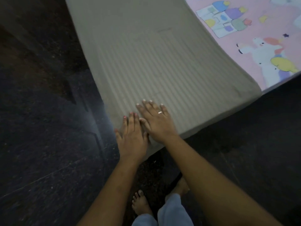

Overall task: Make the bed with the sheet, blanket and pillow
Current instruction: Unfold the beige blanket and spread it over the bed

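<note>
Both hands, left hand (132, 136) and right hand (156, 121), lay flat with fingers straight on the near corner of the grey striped blanket (154, 62), apparently smoothing it over the pink cartoon-print sheet (268, 38)

The blanket (154, 66) lies under and ahead of the fingers (147, 106), the sheet (260, 30) beyond to their right, floor (40, 128) left.

No lettering, label, brand or number was legible anywhere in the view — the pink sheet (254, 31) at the upper right carried only cartoon pictures, among them pastel castle towers and a white unicorn-like figure, and the striped grey fabric (154, 66) beside it bore no readable mark
</note>
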Demonstrator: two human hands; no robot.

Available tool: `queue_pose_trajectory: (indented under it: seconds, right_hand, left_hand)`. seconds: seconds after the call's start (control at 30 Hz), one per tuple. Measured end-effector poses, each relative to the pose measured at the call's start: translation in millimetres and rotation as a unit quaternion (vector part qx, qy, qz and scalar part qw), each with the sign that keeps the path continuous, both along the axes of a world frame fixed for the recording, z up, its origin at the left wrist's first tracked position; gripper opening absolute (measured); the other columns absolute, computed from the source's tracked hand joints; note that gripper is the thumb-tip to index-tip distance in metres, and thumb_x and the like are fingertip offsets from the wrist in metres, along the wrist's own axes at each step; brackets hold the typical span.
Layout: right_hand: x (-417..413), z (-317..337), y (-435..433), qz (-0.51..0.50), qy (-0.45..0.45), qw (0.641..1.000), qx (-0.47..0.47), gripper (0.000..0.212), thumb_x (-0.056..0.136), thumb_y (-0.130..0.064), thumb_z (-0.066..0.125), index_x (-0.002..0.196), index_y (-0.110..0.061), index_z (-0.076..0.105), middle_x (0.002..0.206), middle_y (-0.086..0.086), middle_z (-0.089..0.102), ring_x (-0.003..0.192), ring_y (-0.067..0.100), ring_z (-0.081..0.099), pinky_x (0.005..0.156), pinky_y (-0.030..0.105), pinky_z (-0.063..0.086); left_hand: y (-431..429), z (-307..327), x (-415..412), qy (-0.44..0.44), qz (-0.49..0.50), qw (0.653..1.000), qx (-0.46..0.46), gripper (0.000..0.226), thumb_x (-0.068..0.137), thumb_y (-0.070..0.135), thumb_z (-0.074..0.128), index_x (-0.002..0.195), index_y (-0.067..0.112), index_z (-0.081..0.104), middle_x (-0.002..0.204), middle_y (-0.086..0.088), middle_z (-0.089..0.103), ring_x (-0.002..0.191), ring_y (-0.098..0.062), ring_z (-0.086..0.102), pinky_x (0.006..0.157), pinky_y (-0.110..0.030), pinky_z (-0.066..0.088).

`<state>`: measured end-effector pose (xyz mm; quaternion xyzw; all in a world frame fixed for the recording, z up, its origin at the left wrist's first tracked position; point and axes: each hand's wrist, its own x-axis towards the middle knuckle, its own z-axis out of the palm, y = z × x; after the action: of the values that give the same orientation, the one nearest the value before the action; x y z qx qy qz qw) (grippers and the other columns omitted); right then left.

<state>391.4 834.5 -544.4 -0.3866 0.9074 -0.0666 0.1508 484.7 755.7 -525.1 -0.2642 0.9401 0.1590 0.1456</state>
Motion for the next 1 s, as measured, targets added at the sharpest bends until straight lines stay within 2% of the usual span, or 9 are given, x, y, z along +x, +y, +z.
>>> queue_pose_trajectory:
  seconds: [0.17,0.37,0.57,0.63,0.7,0.77,0.87,0.93,1.0]
  right_hand:
    - [-49,-10,60,-0.011,0.032,0.999,0.003,0.057,0.094,-0.053,0.021,0.145,-0.032,0.035,0.151,-0.003,0.037,0.139,0.021,0.034,0.112,0.045,0.023]
    - [-131,-16,167,-0.161,0.036,0.985,0.044,0.065,0.089,-0.059,0.009,0.148,-0.038,0.025,0.156,-0.005,0.027,0.144,0.023,0.022,0.114,0.045,0.014]
    - [-203,-11,280,-0.326,0.001,0.941,0.089,0.056,0.098,-0.055,0.014,0.151,-0.038,0.007,0.16,-0.005,0.006,0.147,0.025,0.003,0.116,0.051,0.006]
    - [-217,-6,284,-0.376,-0.001,0.921,0.103,0.055,0.1,-0.05,0.016,0.152,-0.034,0.005,0.161,-0.004,0.003,0.147,0.025,-0.001,0.117,0.052,0.002]
    - [-219,-1,250,-0.4,0.056,0.911,0.084,0.056,0.101,-0.042,0.026,0.152,-0.025,0.013,0.16,0.003,0.011,0.147,0.027,0.007,0.117,0.051,0.008]
    - [-201,2,187,-0.343,0.1,0.934,0.01,0.056,0.095,-0.036,0.038,0.145,-0.013,0.035,0.148,0.014,0.038,0.136,0.033,0.035,0.109,0.049,0.027]
    - [-139,-5,87,-0.062,0.033,0.995,-0.068,0.057,0.083,-0.04,0.03,0.127,-0.017,0.057,0.129,0.009,0.058,0.121,0.03,0.052,0.1,0.046,0.039]
    - [-108,-10,56,0.076,-0.002,0.996,-0.041,0.06,0.082,-0.039,0.028,0.129,-0.019,0.058,0.134,0.002,0.057,0.127,0.023,0.05,0.105,0.045,0.036]
    - [-122,-18,59,0.107,-0.021,0.992,-0.059,0.057,0.085,-0.04,0.029,0.129,-0.019,0.059,0.137,-0.001,0.055,0.128,0.022,0.049,0.106,0.044,0.035]
  left_hand:
    - [20,-9,-27,0.066,-0.094,0.993,-0.034,0.061,0.096,0.049,0.027,0.15,0.022,0.017,0.158,-0.003,0.014,0.146,-0.026,0.008,0.112,-0.057,0.011]
    - [59,-14,-79,-0.001,-0.17,0.985,-0.021,0.067,0.096,0.056,0.019,0.15,0.027,-0.009,0.159,0.004,-0.01,0.145,-0.02,-0.012,0.112,-0.055,-0.006]
    - [81,-17,-115,-0.022,-0.201,0.979,-0.018,0.075,0.09,0.065,0.017,0.148,0.03,-0.013,0.158,0.005,-0.015,0.144,-0.023,-0.016,0.112,-0.056,-0.004]
    - [89,-16,-128,-0.033,-0.211,0.977,-0.006,0.076,0.089,0.066,0.019,0.148,0.031,-0.013,0.158,0.006,-0.016,0.144,-0.023,-0.017,0.113,-0.054,-0.005]
    - [93,-16,-146,-0.015,-0.221,0.974,0.054,0.069,0.093,0.059,0.025,0.149,0.033,-0.007,0.158,0.008,-0.011,0.145,-0.02,-0.013,0.114,-0.049,-0.006]
    - [91,-18,-162,0.092,-0.168,0.966,0.171,0.059,0.099,0.04,0.032,0.151,0.023,0.011,0.159,0.003,0.006,0.147,-0.021,0.001,0.116,-0.038,-0.001]
    - [70,-16,-171,0.282,0.108,0.929,0.215,0.059,0.088,0.014,0.036,0.145,0.002,0.029,0.152,-0.013,0.027,0.143,-0.027,0.018,0.116,-0.025,0.008]
    - [51,-20,-166,0.273,0.184,0.935,0.133,0.055,0.09,0.01,0.036,0.145,0.005,0.031,0.152,-0.013,0.029,0.144,-0.026,0.017,0.118,-0.033,0.01]
    - [45,-25,-161,0.199,0.125,0.971,0.051,0.049,0.096,0.021,0.033,0.144,0.011,0.035,0.152,-0.009,0.031,0.144,-0.025,0.017,0.116,-0.044,0.01]
